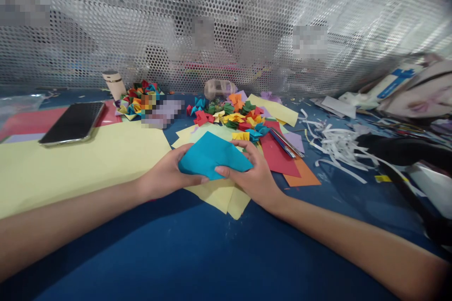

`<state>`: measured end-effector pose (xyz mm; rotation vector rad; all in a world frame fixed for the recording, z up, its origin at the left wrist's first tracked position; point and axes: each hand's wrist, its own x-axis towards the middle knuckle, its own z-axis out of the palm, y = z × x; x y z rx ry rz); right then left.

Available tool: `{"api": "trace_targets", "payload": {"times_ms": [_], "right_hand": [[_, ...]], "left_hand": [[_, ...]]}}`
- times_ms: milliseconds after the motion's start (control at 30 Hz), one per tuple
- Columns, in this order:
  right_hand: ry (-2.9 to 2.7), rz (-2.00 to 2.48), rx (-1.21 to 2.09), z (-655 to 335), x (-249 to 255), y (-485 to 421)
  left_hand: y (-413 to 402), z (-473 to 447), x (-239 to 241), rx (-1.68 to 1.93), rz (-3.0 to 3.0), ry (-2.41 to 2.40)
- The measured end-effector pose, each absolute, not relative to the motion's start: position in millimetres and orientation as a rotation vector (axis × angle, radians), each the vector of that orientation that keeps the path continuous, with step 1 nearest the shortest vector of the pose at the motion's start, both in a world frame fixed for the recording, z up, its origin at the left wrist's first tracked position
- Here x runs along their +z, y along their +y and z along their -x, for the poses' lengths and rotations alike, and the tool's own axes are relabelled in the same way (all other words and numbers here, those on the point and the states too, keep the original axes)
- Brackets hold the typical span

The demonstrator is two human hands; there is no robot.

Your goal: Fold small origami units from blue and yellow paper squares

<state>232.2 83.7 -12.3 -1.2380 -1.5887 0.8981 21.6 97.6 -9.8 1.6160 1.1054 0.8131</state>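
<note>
Over a blue table (197, 258) backed by perforated metal (141, 19), left hand (165, 175) and right hand (257, 174) pinch turquoise paper (208, 153).

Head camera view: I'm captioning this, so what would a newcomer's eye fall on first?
Probably the blue paper, held near the middle between the left hand and the right hand. Just beyond it, colourful folded papers lie heaped on the table. A black phone at the left and white paper strips at the right would likely draw the eye next.

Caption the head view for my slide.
Left hand and right hand hold blue paper near colorful origami pieces.
</note>
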Motion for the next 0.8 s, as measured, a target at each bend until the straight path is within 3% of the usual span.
{"api": "trace_targets", "payload": {"times_ms": [167, 400, 800], "right_hand": [[-1.607, 1.223, 0.841, -233.0, -13.8, 84.7], [-1.595, 1.160, 1.146, -231.0, -8.0, 84.7], [-1.703, 1.060, 1.158, -236.3, -13.9, 84.3]], "left_hand": [[95.9, -23.0, -9.3, 0.817, -1.593, 1.073], [94.2, -23.3, -7.0, 0.861, -1.495, 0.997], [94.9, -23.6, -7.4, 0.821, -1.547, 1.065]]}}
